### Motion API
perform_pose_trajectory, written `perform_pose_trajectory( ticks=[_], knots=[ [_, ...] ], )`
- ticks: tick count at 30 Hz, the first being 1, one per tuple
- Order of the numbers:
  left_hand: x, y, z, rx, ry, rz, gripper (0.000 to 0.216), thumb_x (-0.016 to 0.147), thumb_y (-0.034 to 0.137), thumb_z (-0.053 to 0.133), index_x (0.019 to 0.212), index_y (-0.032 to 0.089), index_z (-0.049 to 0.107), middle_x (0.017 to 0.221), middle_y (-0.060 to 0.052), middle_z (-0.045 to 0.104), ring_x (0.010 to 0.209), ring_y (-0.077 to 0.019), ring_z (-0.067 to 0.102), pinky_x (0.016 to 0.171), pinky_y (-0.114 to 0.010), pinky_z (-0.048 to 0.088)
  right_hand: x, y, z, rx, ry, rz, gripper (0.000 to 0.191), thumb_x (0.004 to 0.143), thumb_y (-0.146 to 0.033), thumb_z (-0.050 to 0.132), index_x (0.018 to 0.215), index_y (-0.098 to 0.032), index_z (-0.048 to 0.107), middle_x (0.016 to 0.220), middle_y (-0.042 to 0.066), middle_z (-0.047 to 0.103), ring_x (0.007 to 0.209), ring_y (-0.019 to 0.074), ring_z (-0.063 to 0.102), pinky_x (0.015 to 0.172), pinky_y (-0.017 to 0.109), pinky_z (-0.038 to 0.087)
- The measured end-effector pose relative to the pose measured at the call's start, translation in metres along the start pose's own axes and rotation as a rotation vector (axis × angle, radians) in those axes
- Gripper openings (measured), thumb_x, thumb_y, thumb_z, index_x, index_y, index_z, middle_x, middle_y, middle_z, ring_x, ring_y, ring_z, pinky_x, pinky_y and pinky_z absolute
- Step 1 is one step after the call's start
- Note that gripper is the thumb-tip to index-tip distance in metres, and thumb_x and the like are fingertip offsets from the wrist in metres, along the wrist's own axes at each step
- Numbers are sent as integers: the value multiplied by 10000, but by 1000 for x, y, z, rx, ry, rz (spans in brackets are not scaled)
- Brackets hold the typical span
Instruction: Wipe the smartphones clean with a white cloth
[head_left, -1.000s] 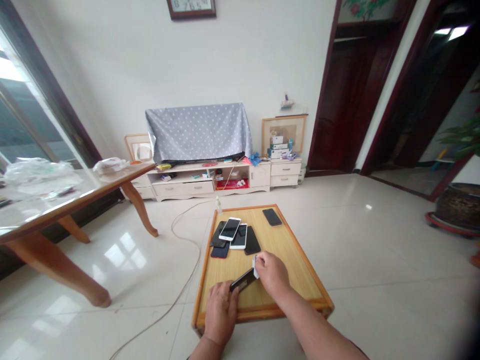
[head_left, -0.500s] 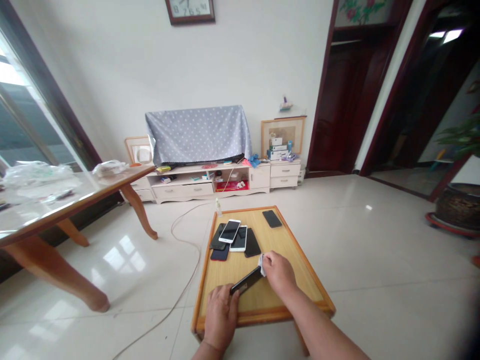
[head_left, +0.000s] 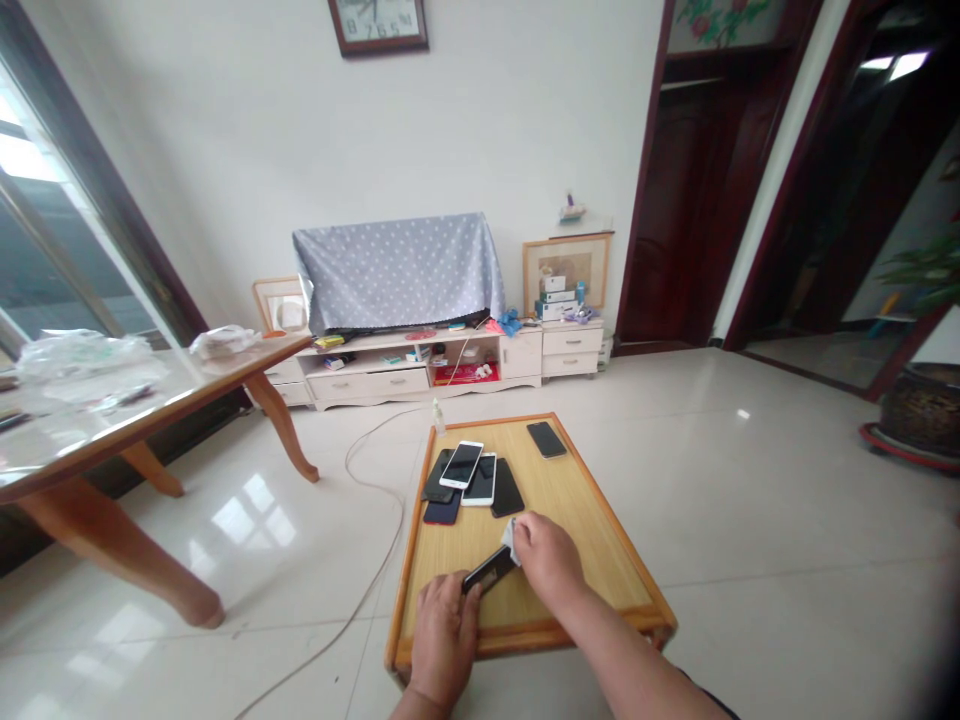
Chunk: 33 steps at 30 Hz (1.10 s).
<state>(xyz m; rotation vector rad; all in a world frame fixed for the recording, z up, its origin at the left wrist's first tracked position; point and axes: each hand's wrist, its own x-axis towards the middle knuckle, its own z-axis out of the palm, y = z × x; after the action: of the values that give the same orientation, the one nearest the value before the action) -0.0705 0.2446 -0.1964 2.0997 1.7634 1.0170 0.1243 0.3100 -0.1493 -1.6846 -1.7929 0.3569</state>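
Observation:
A black smartphone (head_left: 489, 572) is tilted on its edge above the near part of the small wooden table (head_left: 540, 638). My left hand (head_left: 444, 628) grips its lower left end between thumb and fingers. At the phone's upper right end, my right hand (head_left: 547, 560) pinches a pale cloth or wipe (head_left: 511, 540) that touches the phone. Beyond my hands lie several phones in an overlapping group, among them a white-framed phone (head_left: 461, 464), a second white phone (head_left: 480, 482) and a black one (head_left: 508, 488). Another dark phone (head_left: 546, 439) lies alone at the far right.
A small clear bottle (head_left: 438, 415) stands at the table's far left corner. A cable (head_left: 382, 560) runs over the floor on the left. Further left is a bigger table (head_left: 247, 362) with plastic bags. A low white cabinet (head_left: 367, 384) stands along the wall.
My right hand and the cloth have slid along the phone, down and left toward my left hand. My left hand keeps its hold, and the other phones lie as before.

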Motion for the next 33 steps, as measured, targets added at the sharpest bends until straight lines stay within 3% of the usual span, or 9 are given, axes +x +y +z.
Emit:
perform_pose_trajectory(
  ticks=[4, 9, 13, 18, 22, 28, 33],
  knots=[
    [-1, 0, 0, -6, 0, -15, 166, 973, 372, 528, 1012, 259, 643, 956, -62, 684, 938, -248, 618, 864, -368, 436, 7, 12, -6, -13, 30, 30, 237, 970, -200, 465, 817, -212, 647, 827, 38, 701, 768, 174, 621, 634, 272, 277],
    [-1, 2, -1, -23, -25, -19, 190, 973, 382, 518, 1010, 259, 658, 963, -67, 691, 940, -250, 621, 856, -368, 446, -25, -23, 10, 80, -49, -146, 220, 953, -197, 478, 799, -218, 634, 820, 25, 697, 772, 165, 639, 659, 261, 308],
    [0, 6, -5, -128, -44, -56, 231, 982, 395, 483, 1022, 254, 661, 975, -73, 697, 940, -242, 634, 827, -341, 471, -29, -28, 11, 218, -47, -126, 244, 952, -252, 467, 796, -216, 651, 825, 39, 708, 763, 180, 644, 661, 259, 348],
    [-2, 21, -21, -256, -13, -101, 288, 984, 443, 468, 1049, 232, 652, 966, -79, 689, 931, -235, 633, 829, -327, 475, -11, -2, -6, 587, 45, 77, 278, 887, -438, 562, 824, -217, 718, 799, 45, 732, 760, 223, 651, 676, 284, 414],
    [-14, 44, -41, -371, -13, -113, 316, 976, 487, 474, 964, 223, 647, 866, -42, 657, 823, -199, 601, 751, -283, 464, -14, 7, -22, 782, 88, 207, 422, 842, -578, 578, 846, -187, 735, 719, 46, 707, 665, 214, 607, 595, 288, 405],
    [-42, 73, -66, -559, 26, -178, 386, 918, 566, 553, 909, 197, 667, 797, -21, 631, 759, -180, 555, 681, -261, 453, -49, -5, -51, 1083, 18, 323, 485, 740, -632, 709, 833, -157, 741, 566, -18, 553, 533, 135, 423, 519, 255, 287],
    [-59, 93, -88, -760, 72, -263, 436, 845, 603, 649, 933, 179, 702, 789, -22, 639, 695, -160, 528, 598, -239, 439, -87, -17, -79, 1081, 46, 286, 416, 727, -572, 727, 797, -164, 760, 717, 35, 666, 654, 184, 522, 591, 278, 349]
  ],
)
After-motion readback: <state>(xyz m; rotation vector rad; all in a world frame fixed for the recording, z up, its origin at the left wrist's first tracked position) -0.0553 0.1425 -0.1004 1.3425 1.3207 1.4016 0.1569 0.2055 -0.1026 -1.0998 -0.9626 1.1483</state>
